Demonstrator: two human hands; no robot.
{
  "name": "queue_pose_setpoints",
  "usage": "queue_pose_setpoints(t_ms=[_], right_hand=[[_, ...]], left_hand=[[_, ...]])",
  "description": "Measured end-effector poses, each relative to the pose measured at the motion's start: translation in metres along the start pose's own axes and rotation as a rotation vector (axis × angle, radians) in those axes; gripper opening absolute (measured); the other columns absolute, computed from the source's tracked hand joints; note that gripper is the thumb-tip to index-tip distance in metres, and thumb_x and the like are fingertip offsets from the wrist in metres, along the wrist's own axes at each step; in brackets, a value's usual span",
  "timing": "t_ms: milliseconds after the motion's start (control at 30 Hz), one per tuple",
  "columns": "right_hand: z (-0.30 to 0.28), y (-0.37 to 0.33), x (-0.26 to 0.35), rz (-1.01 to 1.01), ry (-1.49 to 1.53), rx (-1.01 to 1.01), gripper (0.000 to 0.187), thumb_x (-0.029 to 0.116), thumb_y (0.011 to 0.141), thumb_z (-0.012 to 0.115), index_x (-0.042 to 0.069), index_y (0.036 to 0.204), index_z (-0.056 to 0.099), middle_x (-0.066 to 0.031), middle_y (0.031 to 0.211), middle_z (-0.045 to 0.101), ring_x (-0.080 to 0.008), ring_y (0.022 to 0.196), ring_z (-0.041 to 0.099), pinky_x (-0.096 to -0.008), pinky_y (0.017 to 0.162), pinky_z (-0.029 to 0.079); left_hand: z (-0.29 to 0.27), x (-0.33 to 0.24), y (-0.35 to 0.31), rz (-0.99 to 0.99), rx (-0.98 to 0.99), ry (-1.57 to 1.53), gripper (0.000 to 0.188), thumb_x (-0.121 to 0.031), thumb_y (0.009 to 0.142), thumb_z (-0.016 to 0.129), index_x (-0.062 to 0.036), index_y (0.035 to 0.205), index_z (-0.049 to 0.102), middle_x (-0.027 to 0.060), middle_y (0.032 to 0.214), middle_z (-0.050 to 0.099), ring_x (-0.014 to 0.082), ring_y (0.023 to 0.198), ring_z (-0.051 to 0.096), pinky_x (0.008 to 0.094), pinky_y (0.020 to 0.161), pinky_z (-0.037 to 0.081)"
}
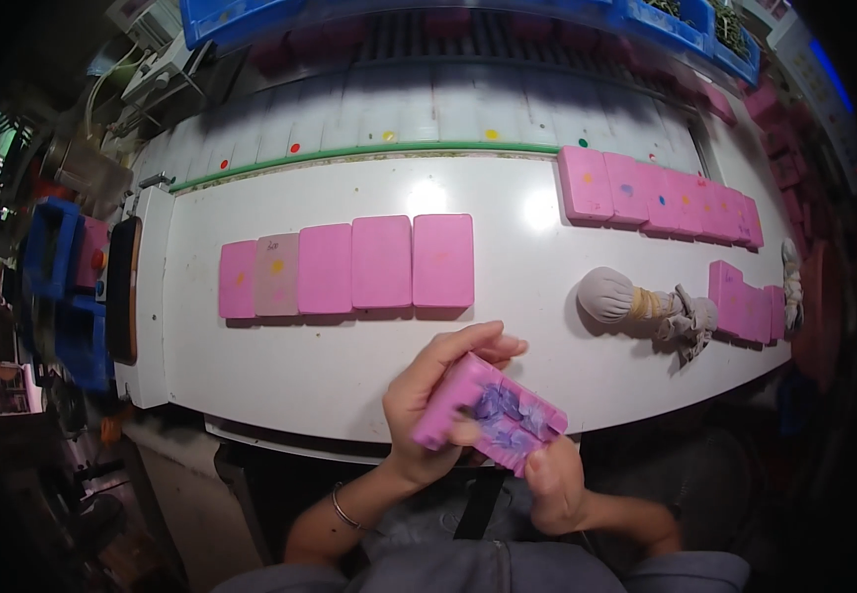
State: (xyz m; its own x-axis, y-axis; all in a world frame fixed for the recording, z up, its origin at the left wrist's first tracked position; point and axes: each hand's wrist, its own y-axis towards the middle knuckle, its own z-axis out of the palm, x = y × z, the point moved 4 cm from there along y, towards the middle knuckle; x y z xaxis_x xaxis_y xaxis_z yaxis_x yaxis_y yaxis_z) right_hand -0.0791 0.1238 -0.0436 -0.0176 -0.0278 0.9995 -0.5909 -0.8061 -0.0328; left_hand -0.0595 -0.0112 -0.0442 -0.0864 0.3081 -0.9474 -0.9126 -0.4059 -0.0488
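Observation:
Above the table's front edge I hold a pink block-shaped mould (453, 390), tilted, with its open face up. Purple petal-like shapes (513, 413) sit in its hollows. My left hand (424, 381) wraps round the mould's left end, its fingers curling past the far edge. At the lower right corner my right hand (555, 484) grips the mould with its thumb and curled fingers. The left thumb near the hollows is blurred, as is part of the mould.
On the white table (349, 381) stands a row of pink blocks (382, 262), one greyish (276, 274). Another row (646, 193) is at the far right. Nearer lie a cloth bundle tied with yellow bands (636, 299) and more pink blocks (742, 303). A white slatted conveyor (349, 114) runs behind.

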Motion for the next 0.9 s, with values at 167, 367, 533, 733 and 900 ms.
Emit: queue_pose_setpoints(t_ms=[167,367,533,733,900], right_hand=[[-0.001,0.003,0.02,0.172,-0.083,0.272,0.019,0.014,0.094,0.047,0.0,0.105,0.054,-0.0135,0.086,0.059,-0.021,0.078,0.058,-0.03,0.073,0.045],[-0.055,0.043,0.065,-0.045,-0.271,-0.212,0.012,0.011,0.089,0.053,0.0,0.089,0.058,-0.0083,0.083,0.059,-0.0149,0.077,0.059,-0.0249,0.06,0.043],[-0.037,0.07,0.066,-0.297,-0.425,-0.099,0.014,0.014,0.089,0.054,0.001,0.083,0.054,-0.0085,0.076,0.05,-0.02,0.066,0.046,-0.0295,0.06,0.038],[-0.027,0.071,0.042,0.09,0.193,0.094,0.036,0.027,0.099,0.034,0.0,0.092,0.056,-0.0065,0.08,0.058,-0.0131,0.057,0.052,-0.0228,0.053,0.044],[-0.016,0.069,0.047,0.276,0.376,0.091,0.045,0.029,0.1,0.025,-0.004,0.102,0.056,-0.008,0.086,0.061,-0.0075,0.052,0.053,-0.0187,0.048,0.046]], left_hand=[[0.006,-0.006,0.012,-0.202,-0.121,-0.537,0.106,-0.087,0.064,0.026,0.0026,0.118,0.047,0.0019,0.067,0.044,0.016,0.051,0.047,0.0373,0.056,0.052],[0.007,-0.009,0.002,-0.353,0.206,-0.363,0.104,-0.076,0.071,0.042,0.0038,0.136,0.026,0.0095,0.07,0.052,0.0167,0.053,0.054,0.0311,0.051,0.05],[0.017,-0.018,0.002,-0.262,0.268,-0.277,0.112,-0.076,0.07,0.045,-0.0012,0.144,0.007,0.0121,0.076,0.058,0.0142,0.055,0.056,0.0264,0.049,0.047],[0.018,-0.028,-0.001,-0.251,0.407,-0.279,0.113,-0.075,0.067,0.049,-0.0019,0.144,0.01,0.0106,0.09,0.052,0.0128,0.059,0.057,0.0244,0.052,0.048],[0.017,-0.03,-0.004,-0.224,0.432,-0.36,0.089,-0.069,0.073,0.052,-0.0005,0.126,0.034,0.0088,0.098,0.047,0.0111,0.06,0.055,0.0229,0.051,0.047]])
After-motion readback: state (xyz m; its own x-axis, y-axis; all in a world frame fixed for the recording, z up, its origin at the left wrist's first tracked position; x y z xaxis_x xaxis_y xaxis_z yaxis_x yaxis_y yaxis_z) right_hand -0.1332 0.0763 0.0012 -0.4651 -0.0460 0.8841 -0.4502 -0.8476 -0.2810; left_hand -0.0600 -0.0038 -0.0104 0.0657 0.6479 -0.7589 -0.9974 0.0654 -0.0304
